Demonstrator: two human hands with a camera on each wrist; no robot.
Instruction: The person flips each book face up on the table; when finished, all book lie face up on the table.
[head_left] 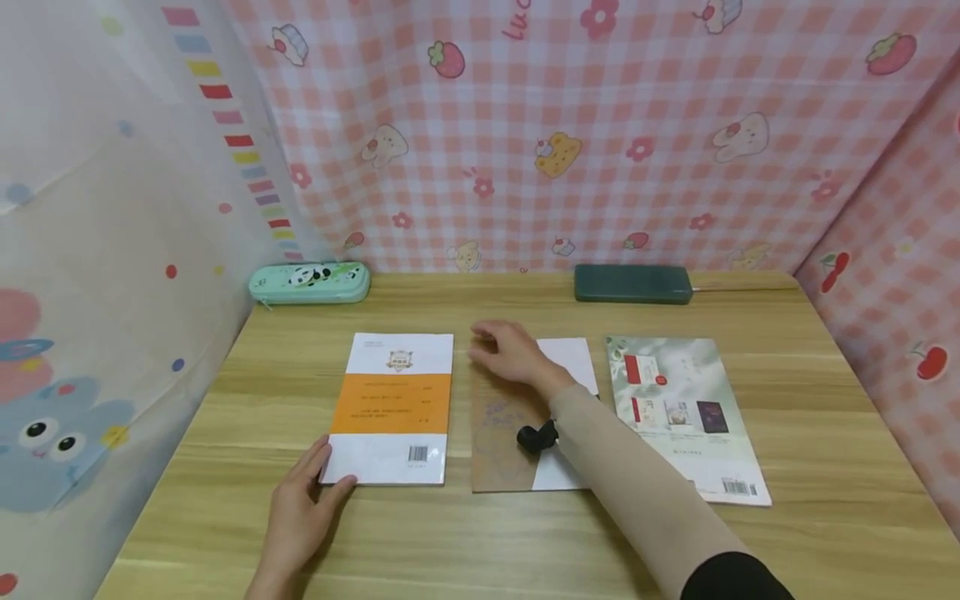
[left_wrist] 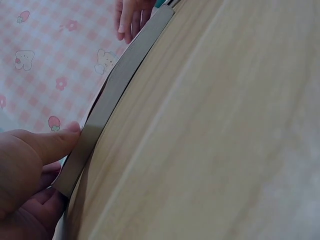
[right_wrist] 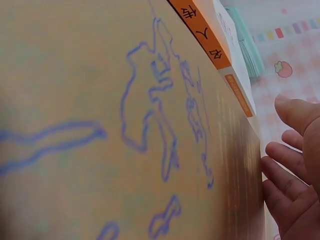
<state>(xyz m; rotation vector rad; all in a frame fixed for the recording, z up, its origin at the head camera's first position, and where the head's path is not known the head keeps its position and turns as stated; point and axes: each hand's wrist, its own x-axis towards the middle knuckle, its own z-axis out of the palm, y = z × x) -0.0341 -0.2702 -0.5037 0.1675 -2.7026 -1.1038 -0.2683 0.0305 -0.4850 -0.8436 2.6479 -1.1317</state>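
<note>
A book (head_left: 397,404) with a white cover and a broad orange band lies on the left of the table. My left hand (head_left: 296,508) holds its near left corner, fingers along the left side and thumb against the bottom edge. The left wrist view shows the thumb (left_wrist: 57,142) on the edge of its pages. To its right lies a brown and white book (head_left: 502,454) with blue pen scribbles, partly hidden under my right forearm. My right hand (head_left: 517,354) is at this book's far edge, fingers loosely bent with nothing between them.
A magazine (head_left: 686,417) with a pale green cover lies right of the brown book. At the back of the table (head_left: 225,500) are a mint panda pencil case (head_left: 311,283) and a dark green case (head_left: 633,285). Patterned curtains (head_left: 487,108) enclose the back and sides.
</note>
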